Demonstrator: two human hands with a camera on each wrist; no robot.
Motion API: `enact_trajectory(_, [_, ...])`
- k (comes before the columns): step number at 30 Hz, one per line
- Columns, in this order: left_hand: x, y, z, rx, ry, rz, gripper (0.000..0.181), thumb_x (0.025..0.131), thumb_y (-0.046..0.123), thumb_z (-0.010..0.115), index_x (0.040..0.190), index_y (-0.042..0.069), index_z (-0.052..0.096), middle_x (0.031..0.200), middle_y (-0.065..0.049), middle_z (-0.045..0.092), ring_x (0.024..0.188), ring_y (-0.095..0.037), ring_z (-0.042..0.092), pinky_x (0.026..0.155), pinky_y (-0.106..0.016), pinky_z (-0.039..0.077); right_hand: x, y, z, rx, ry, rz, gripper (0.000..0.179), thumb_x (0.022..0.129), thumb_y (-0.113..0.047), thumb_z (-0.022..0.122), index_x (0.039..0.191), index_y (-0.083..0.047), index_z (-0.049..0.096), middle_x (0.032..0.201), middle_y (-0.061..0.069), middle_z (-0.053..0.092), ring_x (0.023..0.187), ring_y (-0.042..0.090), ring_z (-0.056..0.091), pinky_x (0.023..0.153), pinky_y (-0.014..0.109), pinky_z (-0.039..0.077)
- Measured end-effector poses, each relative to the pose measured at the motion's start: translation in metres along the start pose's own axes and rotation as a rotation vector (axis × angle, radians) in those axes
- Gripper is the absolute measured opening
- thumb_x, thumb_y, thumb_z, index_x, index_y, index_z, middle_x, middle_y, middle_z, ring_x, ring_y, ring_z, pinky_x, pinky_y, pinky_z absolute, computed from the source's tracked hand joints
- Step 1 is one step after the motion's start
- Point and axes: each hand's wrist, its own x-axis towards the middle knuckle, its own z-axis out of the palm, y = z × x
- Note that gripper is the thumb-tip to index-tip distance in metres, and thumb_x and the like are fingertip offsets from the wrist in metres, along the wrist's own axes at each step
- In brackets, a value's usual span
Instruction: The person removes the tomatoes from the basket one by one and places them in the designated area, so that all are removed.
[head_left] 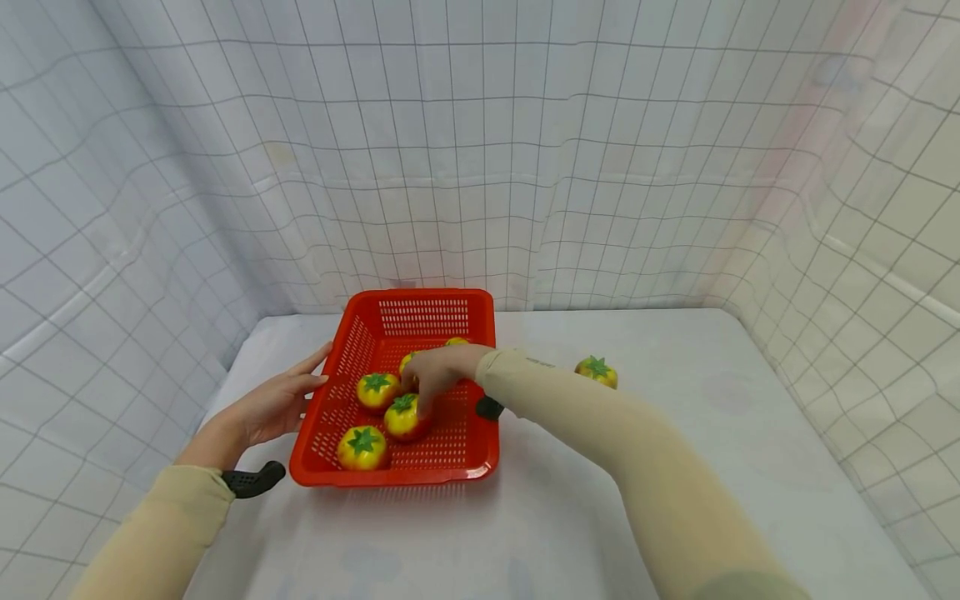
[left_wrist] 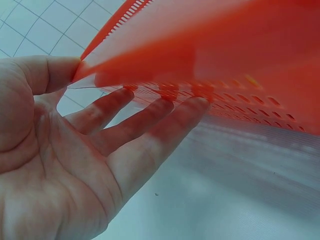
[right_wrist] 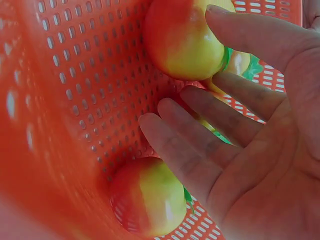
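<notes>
A red perforated plastic basket (head_left: 450, 475) stands on the white table with several red-and-yellow toy tomatoes in it, each with a green star-shaped top. At its left wall, my left hand (head_left: 273, 407) touches the outside: in the left wrist view the thumb meets the rim and the straight fingers lie against the slotted wall. My right hand (head_left: 438, 371) reaches inside over the tomatoes. Its thumb touches one tomato (right_wrist: 185, 42), while the other fingers extend loosely beside it. Another tomato (right_wrist: 150, 197) lies below those fingers in the right wrist view.
A single tomato (head_left: 596, 372) sits on the table (head_left: 675, 433) to the right of the basket, partly behind my right sleeve. White grid-patterned curtains (head_left: 465, 167) enclose the back and both sides. Black wrist bands (head_left: 255, 481) are worn on my arms.
</notes>
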Motion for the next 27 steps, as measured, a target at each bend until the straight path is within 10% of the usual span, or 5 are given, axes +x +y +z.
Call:
enact_trajectory(17, [-0.0004,0.0011,0.0008,0.011,0.01,0.001,0.07,0.112,0.026,0.039,0.163,0.04,-0.007,0.168,-0.021,0.01,0.125,-0.03,0.056,0.096,-0.057,0.052,0.0055,-0.0026,0.0041,-0.06,-0.015,-0.091,0.049,0.087,-0.021,0.084,0.131,-0.013,0.063,0.117,-0.005,0.062,0.106,0.012,0.056,0.091,0.025,0.05])
enact_trajectory(27, [-0.0002,0.0002,0.0005,0.004,0.005,0.005,0.07,0.112,0.026,0.04,0.163,0.04,-0.007,0.169,-0.02,0.01,0.128,-0.032,0.055,0.096,-0.057,0.052,0.0066,-0.0053,0.0057,-0.071,-0.131,-0.089,0.061,0.089,-0.019,0.081,0.145,-0.023,0.056,0.14,-0.008,0.054,0.126,0.011,0.046,0.109,0.033,0.042])
